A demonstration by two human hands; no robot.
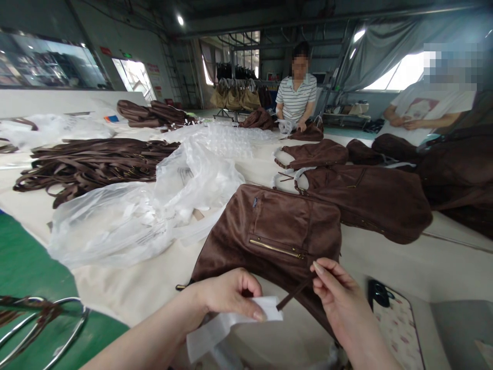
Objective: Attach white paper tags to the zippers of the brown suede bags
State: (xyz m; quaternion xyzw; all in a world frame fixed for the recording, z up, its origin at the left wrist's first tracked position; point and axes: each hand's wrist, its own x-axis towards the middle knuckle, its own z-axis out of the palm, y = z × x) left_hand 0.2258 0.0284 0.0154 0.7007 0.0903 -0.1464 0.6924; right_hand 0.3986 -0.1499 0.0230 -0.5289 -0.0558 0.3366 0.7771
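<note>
My left hand point(234, 298) pinches a strip of white wrapping paper point(210, 334) between thumb and fingers, low in the head view. The fingertips of my right hand point(335, 290) are closed on a thin brown leather strap point(295, 293), whose free end reaches to the edge of the white paper. Just beyond both hands a dark brown handbag point(285, 216) lies flat on the table, its gold zipper point(276, 248) facing up. The handbag's lower part runs beneath my right hand and is partly hidden.
Crumpled plastic bags point(127, 221) and a pile of brown straps point(96, 159) lie on the left of the table point(103, 288). More brown handbags point(370, 195) line the right. A phone point(396, 329) rests near my right hand. Two people stand across the table.
</note>
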